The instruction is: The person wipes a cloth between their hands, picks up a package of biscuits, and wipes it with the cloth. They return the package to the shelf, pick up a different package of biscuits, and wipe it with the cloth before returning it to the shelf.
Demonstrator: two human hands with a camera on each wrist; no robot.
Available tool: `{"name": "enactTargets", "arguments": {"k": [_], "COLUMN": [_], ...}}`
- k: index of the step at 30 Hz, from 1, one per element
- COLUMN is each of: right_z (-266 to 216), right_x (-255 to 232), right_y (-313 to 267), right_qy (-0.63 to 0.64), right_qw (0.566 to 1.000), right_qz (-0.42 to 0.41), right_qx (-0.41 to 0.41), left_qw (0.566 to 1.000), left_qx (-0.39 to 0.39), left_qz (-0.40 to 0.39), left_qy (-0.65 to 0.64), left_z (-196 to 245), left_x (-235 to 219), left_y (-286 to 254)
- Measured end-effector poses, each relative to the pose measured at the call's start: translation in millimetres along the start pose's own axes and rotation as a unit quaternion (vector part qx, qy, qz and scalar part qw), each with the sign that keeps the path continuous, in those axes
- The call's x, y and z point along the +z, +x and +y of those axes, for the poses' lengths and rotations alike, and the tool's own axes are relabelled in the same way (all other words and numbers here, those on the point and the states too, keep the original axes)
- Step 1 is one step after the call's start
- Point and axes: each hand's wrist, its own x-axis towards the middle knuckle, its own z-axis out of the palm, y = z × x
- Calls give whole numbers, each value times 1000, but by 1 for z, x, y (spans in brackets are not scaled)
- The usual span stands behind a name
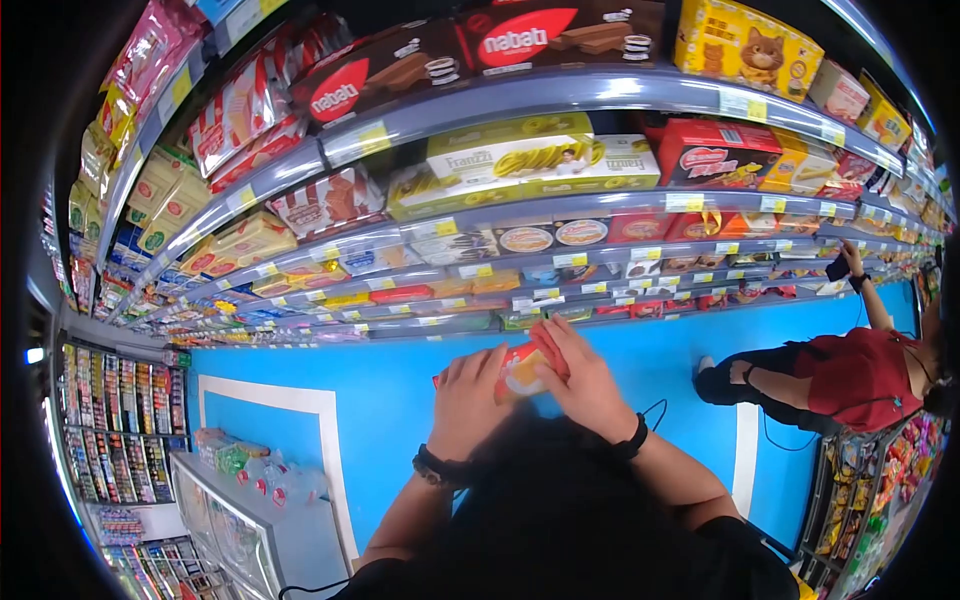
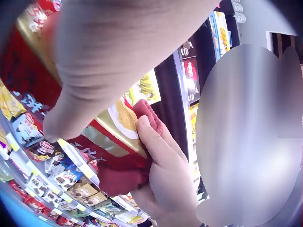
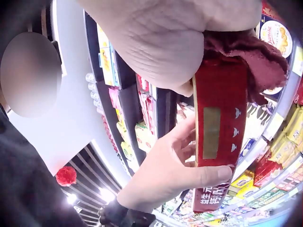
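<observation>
A red and gold snack box [image 1: 518, 378] with a picture of food on its face is held up in front of my chest, between both hands. My left hand [image 1: 466, 402] grips one end, its thumb along the red narrow side in the right wrist view. My right hand [image 1: 588, 386] holds a dark red cloth [image 3: 260, 64] against the other end of the box. In the left wrist view the cloth [image 2: 150, 116] shows folded over the box's edge beside the right thumb.
Shelves [image 1: 560, 95] of boxed and bagged snacks rise ahead, with Franzzi boxes [image 1: 510, 155] at middle height. On the right, a person in a red top [image 1: 865, 380] reaches to the shelf. A glass-topped freezer [image 1: 230, 520] stands at lower left on the blue floor [image 1: 390, 480].
</observation>
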Motion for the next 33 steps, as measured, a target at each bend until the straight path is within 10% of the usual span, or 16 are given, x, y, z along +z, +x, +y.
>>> {"name": "enactTargets", "arguments": {"k": [11, 15, 24, 27, 30, 33], "right_z": [-15, -23, 32, -18, -35, -15], "right_x": [111, 198, 369, 364, 361, 371], "right_y": [30, 52, 52, 77, 83, 71], "right_qy": [-38, 251, 190, 220, 242, 188], "right_qw": [994, 950, 955, 921, 881, 922], "right_qz": [-94, -94, -142, -175, -165, -108], "right_qx": [-51, 159, 180, 271, 371, 322], "left_qw": [998, 998, 983, 959, 862, 857], "left_qx": [-45, -55, -47, -88, -196, -156], "left_qz": [21, 11, -84, -119, -315, -337], "left_qy": [23, 30, -154, -242, -344, -358], "left_z": [-133, -200, -359, -402, -430, -447], "left_x": [-33, -52, -62, -53, -43, -18], "left_y": [-26, -48, -103, -104, -87, -71]}}
